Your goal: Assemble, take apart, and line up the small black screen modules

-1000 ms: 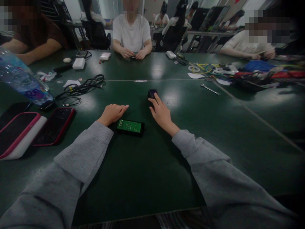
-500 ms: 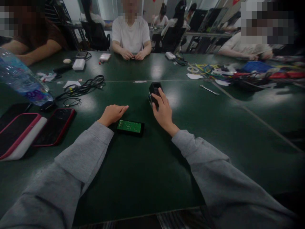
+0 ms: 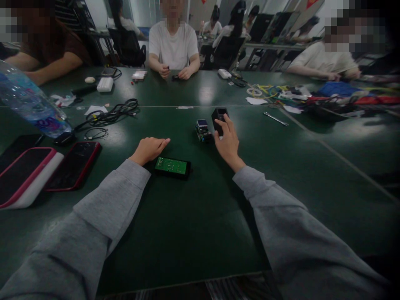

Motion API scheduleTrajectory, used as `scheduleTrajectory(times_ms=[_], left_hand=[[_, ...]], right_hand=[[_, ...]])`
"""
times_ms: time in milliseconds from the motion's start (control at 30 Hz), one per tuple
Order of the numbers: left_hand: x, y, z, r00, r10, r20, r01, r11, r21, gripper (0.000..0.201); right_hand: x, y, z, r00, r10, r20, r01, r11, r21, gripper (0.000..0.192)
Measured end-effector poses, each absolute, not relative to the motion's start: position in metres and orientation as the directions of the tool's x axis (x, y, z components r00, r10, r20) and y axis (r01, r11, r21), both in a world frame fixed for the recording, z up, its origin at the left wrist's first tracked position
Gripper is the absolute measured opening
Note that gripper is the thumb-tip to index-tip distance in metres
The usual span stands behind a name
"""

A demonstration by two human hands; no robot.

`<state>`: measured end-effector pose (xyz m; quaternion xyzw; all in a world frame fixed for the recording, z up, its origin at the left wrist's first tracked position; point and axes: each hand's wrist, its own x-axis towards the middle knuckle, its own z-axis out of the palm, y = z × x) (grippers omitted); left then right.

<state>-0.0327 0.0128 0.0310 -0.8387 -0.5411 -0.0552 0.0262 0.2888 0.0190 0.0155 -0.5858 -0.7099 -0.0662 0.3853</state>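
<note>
Gripping a black cover [image 3: 219,118], the right hand [image 3: 229,145] is held mid-table, just beside a small circuit module [image 3: 202,130]. The left hand [image 3: 149,149] is laid flat, fingers loose, touching a green-screened phone [image 3: 172,167] nearer the near edge.

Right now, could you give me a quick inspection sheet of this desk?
Surface: dark green table, glossy.
Job's things: black cover in right hand; small module bare beside it; green board by left hand.
Clutter: phones, bottle, wrench.
Hands: right grips cover; left rests flat, empty.
Cables: black coil; coloured wires.
Surroundings: people seated around.
</note>
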Motion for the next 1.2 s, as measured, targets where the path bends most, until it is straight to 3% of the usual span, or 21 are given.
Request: scheduleTrajectory(times_ms=[300, 533, 833, 1200], left_hand=[[-0.033, 0.013, 0.032, 0.414, 0.903, 0.116, 0.907, -0.420, 0.033, 0.070], [-0.032, 0.012, 0.031, 0.402, 0.907, 0.126, 0.912, -0.408, 0.029, 0.071], [-0.033, 0.013, 0.031, 0.417, 0.899, 0.134, 0.906, -0.422, 0.008, 0.070], [-0.032, 0.012, 0.033, 0.416, 0.898, 0.141, 0.906, -0.423, 0.021, 0.069]], right_hand=[[0.288, 0.016, 0.017, -0.037, 0.816, 0.578, 0.884, 0.296, -0.362, 0.047], [0.293, 0.022, 0.007, -0.134, 0.880, 0.456, 0.899, 0.301, -0.317, 0.052], [0.296, 0.029, 0.001, -0.143, 0.863, 0.485, 0.917, 0.299, -0.262, 0.050], [0.291, 0.027, 0.003, -0.047, 0.820, 0.570, 0.918, 0.261, -0.300, 0.039]])
